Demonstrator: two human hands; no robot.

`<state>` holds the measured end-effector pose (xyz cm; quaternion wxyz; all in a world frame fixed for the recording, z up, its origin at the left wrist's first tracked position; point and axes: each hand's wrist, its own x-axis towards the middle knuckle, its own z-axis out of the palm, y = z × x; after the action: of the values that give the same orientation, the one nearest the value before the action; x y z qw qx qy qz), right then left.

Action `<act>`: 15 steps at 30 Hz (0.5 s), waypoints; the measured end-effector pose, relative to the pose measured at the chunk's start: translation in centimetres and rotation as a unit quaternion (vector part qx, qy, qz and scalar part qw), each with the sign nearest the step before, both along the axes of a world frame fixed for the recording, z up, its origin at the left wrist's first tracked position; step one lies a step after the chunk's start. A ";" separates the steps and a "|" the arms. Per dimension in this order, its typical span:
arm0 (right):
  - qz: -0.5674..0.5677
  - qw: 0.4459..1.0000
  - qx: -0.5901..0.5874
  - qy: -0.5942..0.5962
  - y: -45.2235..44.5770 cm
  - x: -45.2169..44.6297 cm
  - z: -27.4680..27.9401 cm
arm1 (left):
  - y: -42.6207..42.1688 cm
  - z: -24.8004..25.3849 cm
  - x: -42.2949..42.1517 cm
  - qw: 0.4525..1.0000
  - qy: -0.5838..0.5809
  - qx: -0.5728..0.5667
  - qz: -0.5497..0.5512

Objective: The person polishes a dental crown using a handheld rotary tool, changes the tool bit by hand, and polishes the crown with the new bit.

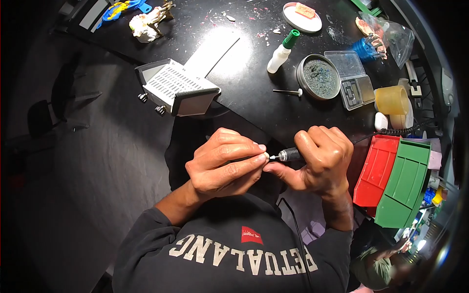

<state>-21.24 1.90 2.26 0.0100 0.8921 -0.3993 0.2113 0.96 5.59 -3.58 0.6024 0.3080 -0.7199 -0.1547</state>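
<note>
My left hand [227, 163] is closed, its thumb and fingertips pinching a small off-white piece [266, 155], mostly hidden by the fingers. In my right hand [320, 158] is a rotary handpiece [291, 155] with a black grip and a metal nose. Its small pale bluish tip [273, 157] points left and meets or nearly meets the piece; I cannot tell if they touch. My right thumb reaches under the tip toward the left fingertips. Both hands are held in front of my chest, just off the bench edge.
The black bench [254, 107] carries a vented metal box [178, 88], a green-capped bottle [280, 57], a round tin [318, 76], a pocket scale [356, 90] and a yellow cup [392, 100]. Red [378, 168] and green trays [404, 183] stand right. Another person [376, 266] is at lower right.
</note>
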 end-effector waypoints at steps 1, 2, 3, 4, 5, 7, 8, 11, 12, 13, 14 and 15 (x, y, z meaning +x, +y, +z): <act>-0.001 1.000 0.001 0.003 0.0 0.0 0.0 | 0.0 0.1 0.0 1.000 -0.007 -0.003 0.003; -0.003 1.000 0.001 0.005 0.0 0.0 -0.1 | -0.1 0.1 0.1 1.000 -0.015 -0.005 0.006; -0.005 1.000 0.001 0.008 0.0 0.0 -0.1 | -0.2 0.2 0.2 1.000 -0.022 -0.008 0.010; -0.006 1.000 0.002 0.010 0.1 0.0 -0.1 | -0.2 0.3 0.2 1.000 -0.027 -0.009 0.012; -0.008 1.000 0.003 0.013 0.1 0.0 -0.1 | -0.2 0.4 0.3 0.999 -0.032 -0.011 0.014; -0.002 1.000 -0.004 0.009 -0.1 0.0 -0.1 | -0.2 0.5 0.4 0.999 -0.037 -0.011 0.016; 0.001 1.000 -0.008 0.007 -0.1 0.0 -0.1 | -0.2 0.6 0.4 0.999 -0.038 -0.010 0.016; 0.002 1.000 -0.007 0.011 -0.1 0.0 0.0 | -0.3 0.5 0.5 0.999 -0.039 -0.011 0.015; 0.000 1.000 -0.006 0.013 -0.1 0.1 -0.1 | -0.3 0.5 0.5 0.999 -0.040 -0.013 0.015; -0.002 1.000 -0.004 0.015 0.0 0.1 -0.1 | -0.3 0.5 0.5 0.999 -0.039 -0.013 0.015; -0.004 1.000 -0.003 0.017 0.0 0.1 -0.1 | -0.3 0.5 0.5 0.999 -0.037 -0.013 0.015; -0.004 1.000 -0.002 0.018 0.0 0.1 -0.1 | -0.3 0.5 0.4 0.999 -0.036 -0.012 0.015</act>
<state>-21.18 1.91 2.16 0.0197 0.8942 -0.4019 0.1962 1.40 5.33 -3.04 0.5823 0.3166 -0.7382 -0.1256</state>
